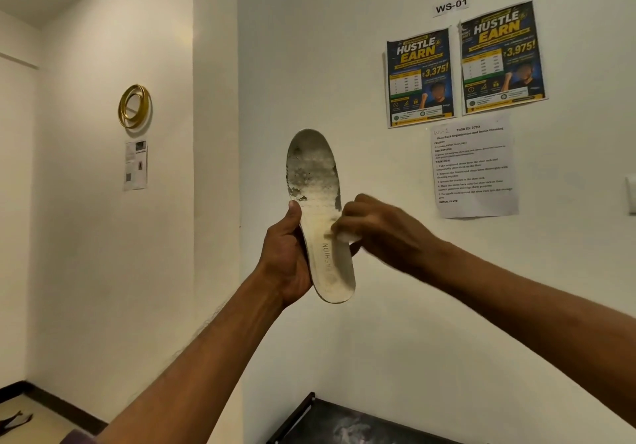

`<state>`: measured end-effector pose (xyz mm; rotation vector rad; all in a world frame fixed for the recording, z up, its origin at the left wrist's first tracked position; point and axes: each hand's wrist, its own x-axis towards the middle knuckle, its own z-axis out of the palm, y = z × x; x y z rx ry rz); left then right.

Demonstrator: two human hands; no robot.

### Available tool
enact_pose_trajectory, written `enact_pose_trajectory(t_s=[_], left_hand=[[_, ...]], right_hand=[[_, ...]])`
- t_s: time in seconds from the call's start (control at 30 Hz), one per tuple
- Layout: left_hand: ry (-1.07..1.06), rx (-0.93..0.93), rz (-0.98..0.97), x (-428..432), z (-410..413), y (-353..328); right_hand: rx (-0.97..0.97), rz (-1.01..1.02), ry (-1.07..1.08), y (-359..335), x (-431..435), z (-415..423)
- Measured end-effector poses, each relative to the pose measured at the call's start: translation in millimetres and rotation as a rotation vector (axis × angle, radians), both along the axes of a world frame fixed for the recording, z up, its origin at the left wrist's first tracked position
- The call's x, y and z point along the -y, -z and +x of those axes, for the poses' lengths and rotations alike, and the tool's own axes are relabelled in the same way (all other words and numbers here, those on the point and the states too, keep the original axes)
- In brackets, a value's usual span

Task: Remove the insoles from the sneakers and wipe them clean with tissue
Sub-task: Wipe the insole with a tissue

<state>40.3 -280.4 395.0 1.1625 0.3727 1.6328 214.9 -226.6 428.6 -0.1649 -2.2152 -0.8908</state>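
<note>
A worn white insole (315, 182) stands nearly upright in front of the wall, toe end up, with grey, flaking patches on its upper half and faint lettering near the heel. My left hand (285, 261) grips its lower left edge, thumb pressed on the face. My right hand (382, 227) holds a small wad of white tissue (347, 235) against the insole's right side at mid-length. No sneakers are in view.
The white wall close ahead carries two dark posters (464, 65), a printed task sheet (475, 168) and a "WS-01" label. A gold ring ornament (134, 106) hangs on the left wall. A dark rack top (344, 423) lies below the hands.
</note>
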Motion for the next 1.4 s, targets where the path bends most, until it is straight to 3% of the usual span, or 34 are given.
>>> enact_pose_trajectory(t_s=[0.07, 0.2, 0.33, 0.47, 0.6, 0.73, 0.87, 1.0, 1.13, 1.27, 1.4], left_hand=[[0.026, -0.009, 0.002, 0.4, 1.8, 1.3], [0.039, -0.033, -0.015, -0.6, -1.1, 5.7], [0.044, -0.040, -0.011, -0.4, -0.1, 6.6], [0.029, -0.050, -0.024, -1.0, 1.8, 4.1], [0.072, 0.003, -0.034, -1.0, 6.2, 6.2], [0.089, -0.021, -0.040, 1.0, 9.1, 5.9], [0.119, -0.082, -0.063, 1.8, 12.5, 6.8], [0.130, -0.085, -0.066, 2.6, 14.9, 5.3], [0.129, -0.108, -0.079, 5.5, 18.1, 6.4], [0.125, -0.099, -0.074, 5.0, 18.5, 6.1], [0.142, -0.121, -0.087, 6.5, 20.6, 8.0]], right_hand=[[-0.064, -0.013, 0.008, -6.9, -2.6, 2.8], [0.166, 0.059, 0.062, 1.6, -0.2, -3.7], [-0.008, -0.052, 0.006, -9.6, -0.4, 5.3], [0.120, -0.021, 0.049, -7.9, 3.1, -1.2], [-0.107, -0.069, -0.005, -23.4, -4.2, 4.3], [-0.001, -0.047, -0.001, -17.8, 0.1, 1.5], [-0.311, -0.072, -0.015, -32.8, -11.1, 7.5], [-0.179, -0.043, 0.002, -27.0, -3.7, 5.0], [-0.379, -0.064, -0.013, -42.7, -10.2, 12.9], [-0.192, -0.035, -0.018, -31.5, 1.1, 8.2], [-0.450, -0.036, -0.028, -51.0, -5.1, 15.0]])
